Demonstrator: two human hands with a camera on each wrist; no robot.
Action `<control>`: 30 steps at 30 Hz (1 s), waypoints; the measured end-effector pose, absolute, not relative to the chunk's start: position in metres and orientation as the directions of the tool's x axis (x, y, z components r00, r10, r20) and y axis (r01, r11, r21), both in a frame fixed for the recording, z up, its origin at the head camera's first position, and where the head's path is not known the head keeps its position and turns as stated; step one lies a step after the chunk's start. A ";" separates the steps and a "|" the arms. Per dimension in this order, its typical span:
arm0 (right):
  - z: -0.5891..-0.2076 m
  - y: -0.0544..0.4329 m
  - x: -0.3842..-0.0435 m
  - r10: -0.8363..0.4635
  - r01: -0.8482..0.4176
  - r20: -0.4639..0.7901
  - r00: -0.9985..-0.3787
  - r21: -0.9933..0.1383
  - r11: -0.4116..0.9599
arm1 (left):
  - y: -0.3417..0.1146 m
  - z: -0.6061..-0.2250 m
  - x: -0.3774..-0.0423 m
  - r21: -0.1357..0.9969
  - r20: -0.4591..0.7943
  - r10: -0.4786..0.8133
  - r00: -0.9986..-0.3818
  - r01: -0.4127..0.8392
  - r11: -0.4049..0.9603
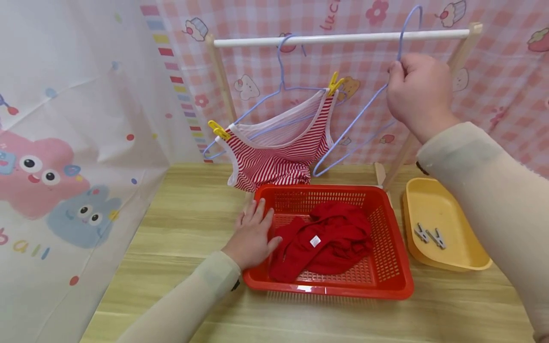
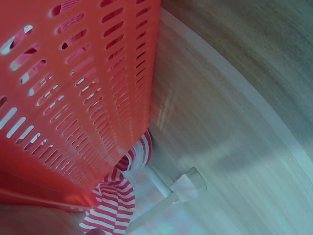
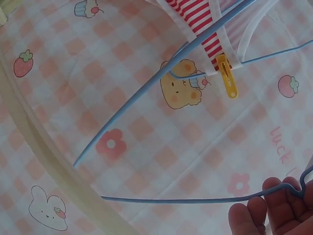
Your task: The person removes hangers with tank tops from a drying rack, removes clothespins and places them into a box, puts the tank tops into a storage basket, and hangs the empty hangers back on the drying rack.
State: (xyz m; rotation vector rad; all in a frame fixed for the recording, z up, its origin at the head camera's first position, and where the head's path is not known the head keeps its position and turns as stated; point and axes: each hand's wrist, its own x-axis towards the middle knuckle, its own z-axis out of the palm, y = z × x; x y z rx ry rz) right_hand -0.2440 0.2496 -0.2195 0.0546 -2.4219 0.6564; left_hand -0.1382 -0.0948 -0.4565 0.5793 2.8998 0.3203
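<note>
My right hand point(image 1: 422, 90) grips a blue wire hanger point(image 1: 351, 126) at its neck. Its hook overlaps the white rod point(image 1: 343, 38) in the head view, and nothing hangs on it. In the right wrist view, the fingers point(image 3: 279, 205) curl by the neck of this hanger. My left hand point(image 1: 252, 236) rests on the left rim of a red plastic basket point(image 1: 328, 289), fingers extended. A crumpled red garment point(image 1: 339, 238) with a white label lies inside. Left on the rod, a red-striped tank top point(image 1: 274, 157) hangs from another blue hanger point(image 1: 281, 66), held by yellow clothespins point(image 1: 219, 130).
A yellow tray point(image 1: 454, 262) holding several grey clothespins point(image 1: 436, 238) sits right of the basket, partly behind my right forearm. Wooden posts point(image 1: 223, 81) support the rod. Behind it hangs a pink checked cloth point(image 1: 514, 85); a white printed sheet point(image 1: 86, 85) stands at left.
</note>
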 end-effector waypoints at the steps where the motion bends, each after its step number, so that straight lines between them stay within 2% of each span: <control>1: -0.219 0.249 -0.245 0.119 -0.186 0.572 -0.811 -0.446 0.875 | -0.095 -0.456 -0.138 0.244 -0.123 0.393 -0.911 0.356 0.902; 18: -0.226 0.249 -0.260 0.193 -0.081 0.489 -0.850 -0.484 0.871 | -0.097 -0.459 -0.139 0.236 -0.124 0.385 -0.914 0.350 0.907; 28: -0.236 0.252 -0.266 0.175 -0.094 0.508 -0.843 -0.461 0.883 | -0.098 -0.459 -0.139 0.241 -0.132 0.383 -0.914 0.345 0.907; 30: -0.236 0.251 -0.266 0.179 -0.077 0.483 -0.857 -0.464 0.883 | -0.098 -0.459 -0.139 0.241 -0.134 0.383 -0.914 0.345 0.907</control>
